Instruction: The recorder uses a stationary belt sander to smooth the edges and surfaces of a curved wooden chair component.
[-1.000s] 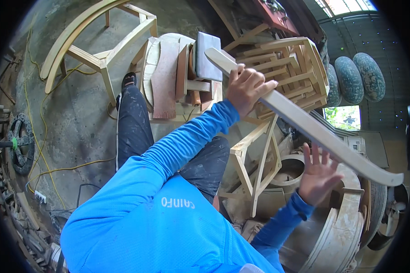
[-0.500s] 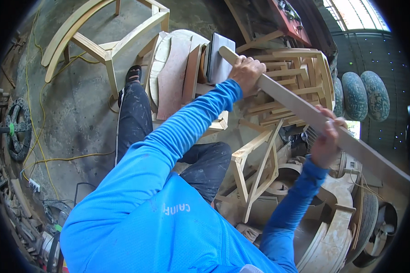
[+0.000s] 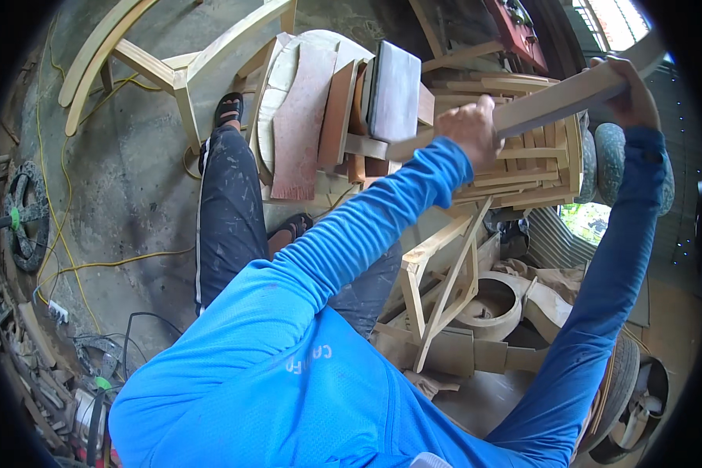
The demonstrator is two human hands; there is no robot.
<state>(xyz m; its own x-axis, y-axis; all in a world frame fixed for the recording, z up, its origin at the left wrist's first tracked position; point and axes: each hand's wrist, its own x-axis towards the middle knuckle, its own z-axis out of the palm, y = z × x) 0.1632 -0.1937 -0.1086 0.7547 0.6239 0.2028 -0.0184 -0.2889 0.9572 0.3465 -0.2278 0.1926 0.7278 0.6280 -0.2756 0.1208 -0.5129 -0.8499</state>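
A long, pale wooden slat (image 3: 550, 105) slants across the upper right, its far right part smeared by motion. My left hand (image 3: 472, 134) is closed round it near its left end, which hangs just below a grey-topped rectangular pad (image 3: 395, 92). Farther up and right, my right hand (image 3: 630, 92) grips the slat from its far side, with the fingers partly hidden. Beside the pad, upright wooden boards (image 3: 337, 113) and a reddish-brown board (image 3: 296, 129) with a wavy edge rest on a pale round-edged surface (image 3: 277, 90).
Wooden chair frames (image 3: 183, 74) stand at the upper left, with more stacked wooden frames (image 3: 522, 175) behind the slat. A narrow wooden frame (image 3: 441, 273) leans at centre right. Yellow cord (image 3: 125, 264) crosses the concrete floor. Large rounded greenish objects (image 3: 610, 160) stand at right.
The slat has swung round, its right end rising from lower right to upper right. My right hand has gone up with it, while my left hand has shifted slightly right and down.
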